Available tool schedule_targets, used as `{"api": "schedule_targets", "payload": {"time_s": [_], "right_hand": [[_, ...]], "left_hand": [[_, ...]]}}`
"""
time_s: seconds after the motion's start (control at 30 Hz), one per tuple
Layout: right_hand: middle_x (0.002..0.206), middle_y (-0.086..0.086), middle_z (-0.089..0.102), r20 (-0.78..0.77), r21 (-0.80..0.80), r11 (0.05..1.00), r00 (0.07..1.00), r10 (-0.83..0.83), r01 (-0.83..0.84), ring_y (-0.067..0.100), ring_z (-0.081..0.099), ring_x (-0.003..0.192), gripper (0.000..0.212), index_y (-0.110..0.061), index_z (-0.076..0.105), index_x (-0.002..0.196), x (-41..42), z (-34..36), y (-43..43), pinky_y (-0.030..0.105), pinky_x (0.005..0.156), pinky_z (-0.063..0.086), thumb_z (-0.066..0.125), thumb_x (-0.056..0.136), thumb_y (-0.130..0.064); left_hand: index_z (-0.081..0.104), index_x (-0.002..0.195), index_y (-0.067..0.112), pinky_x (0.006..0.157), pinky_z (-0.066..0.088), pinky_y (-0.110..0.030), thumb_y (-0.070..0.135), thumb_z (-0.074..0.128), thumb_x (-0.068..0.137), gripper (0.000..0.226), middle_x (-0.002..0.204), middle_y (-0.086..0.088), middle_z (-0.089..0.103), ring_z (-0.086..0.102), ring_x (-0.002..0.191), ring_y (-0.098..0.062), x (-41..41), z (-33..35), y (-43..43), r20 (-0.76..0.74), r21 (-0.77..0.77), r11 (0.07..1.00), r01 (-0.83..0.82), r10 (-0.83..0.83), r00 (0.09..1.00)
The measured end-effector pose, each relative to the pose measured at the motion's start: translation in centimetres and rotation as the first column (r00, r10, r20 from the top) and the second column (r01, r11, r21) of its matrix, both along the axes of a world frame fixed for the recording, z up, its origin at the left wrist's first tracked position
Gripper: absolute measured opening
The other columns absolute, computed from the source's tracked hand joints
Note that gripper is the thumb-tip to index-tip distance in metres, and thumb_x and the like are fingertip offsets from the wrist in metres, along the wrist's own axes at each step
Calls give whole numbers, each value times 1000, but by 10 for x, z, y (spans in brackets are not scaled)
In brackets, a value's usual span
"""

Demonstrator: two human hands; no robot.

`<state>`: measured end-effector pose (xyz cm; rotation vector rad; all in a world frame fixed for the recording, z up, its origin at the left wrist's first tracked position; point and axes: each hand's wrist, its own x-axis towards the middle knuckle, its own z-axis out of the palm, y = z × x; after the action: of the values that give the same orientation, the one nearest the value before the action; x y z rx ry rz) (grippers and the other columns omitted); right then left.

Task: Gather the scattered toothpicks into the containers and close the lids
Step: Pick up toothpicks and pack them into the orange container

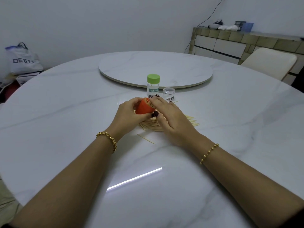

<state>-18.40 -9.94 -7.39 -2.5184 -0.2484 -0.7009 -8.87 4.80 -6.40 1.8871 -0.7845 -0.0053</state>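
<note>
L hand (pixel 127 113) fingers round tilted orange container (pixel 144 109); R hand (pixel 171 120) fingers straight at its mouth, over toothpick pile (pixel 150 125).

Open orange container (pixel 143 109), tilted, holds toothpicks (pixel 147 101) above pile (pixel 152 125).

Covered, cropped or too small to read

The left hand (pixel 130 112) hides the near side and base of the orange container (pixel 144 108); the right hand (pixel 171 119) lies over its mouth and the middle of the toothpick pile (pixel 151 125), so any pinched sticks cannot be told; fingertips cover the feet of the green-lidded jar (pixel 153 84) and clear jar (pixel 169 93); the bag (pixel 21 61) lettering reads only partly, the clutter on the sideboard (pixel 230 43) is too small to name
</note>
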Motion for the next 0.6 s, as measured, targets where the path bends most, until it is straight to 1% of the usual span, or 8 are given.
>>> {"api": "schedule_targets", "payload": {"time_s": [0.13,0.2,0.27,0.3,0.37,0.43,0.53,0.6], "right_hand": [[154,-9,29,-89,-10,994,990,-111,110,5,16,144,56,-25,32,147,5,-5,-16,41,118,14,19,95,-40],[153,-5,32,-115,28,986,981,-158,162,9,20,144,56,-20,33,147,7,-9,-24,42,117,17,21,95,-38],[153,0,34,-172,54,976,965,-199,211,14,23,143,58,-16,33,146,11,-15,-28,44,116,21,22,94,-40],[152,1,34,-217,28,973,951,-220,231,15,24,142,60,-16,34,146,12,-17,-29,46,115,22,22,94,-44],[148,0,37,-299,-130,962,916,-269,240,15,27,139,60,-18,38,141,15,-22,-29,50,114,22,19,93,-50],[149,-3,34,-350,-267,937,883,-311,225,13,22,140,53,-20,38,139,15,-23,-30,53,115,14,19,98,-49],[158,-5,17,-403,-313,918,841,-361,243,11,7,146,52,-21,25,148,14,-19,-32,53,117,0,19,102,-44],[160,-5,10,-431,-329,909,815,-387,257,12,2,147,55,-21,18,151,13,-17,-35,52,117,-3,17,101,-46]], "left_hand": [[62,117,20,80,46,-10,24,83,70,52,107,8,66,60,102,-6,4,-4,-1,-9,20,1000,-11,11,1000],[61,122,19,84,47,-15,26,84,69,57,113,5,65,59,106,-9,6,-6,-1,-20,30,999,-23,24,1000],[60,123,19,83,45,-12,27,84,70,59,115,5,64,59,107,-10,9,-7,1,-27,30,998,-48,49,998],[60,123,19,80,43,-9,28,84,70,59,115,5,64,58,107,-9,10,-7,2,-29,29,998,-62,63,998],[60,123,20,77,40,-6,27,84,70,58,115,4,63,58,107,-10,11,-7,3,-37,28,996,-81,82,996],[59,123,19,77,39,-6,26,83,70,58,116,3,64,58,108,-12,13,-7,4,-39,24,996,-92,92,995],[58,125,18,75,38,-5,27,83,71,60,117,2,62,57,109,-12,14,-6,5,-41,28,995,-98,99,994],[58,126,17,75,39,-6,28,82,71,62,119,2,62,56,110,-12,14,-6,5,-40,30,995,-95,96,995]]}}
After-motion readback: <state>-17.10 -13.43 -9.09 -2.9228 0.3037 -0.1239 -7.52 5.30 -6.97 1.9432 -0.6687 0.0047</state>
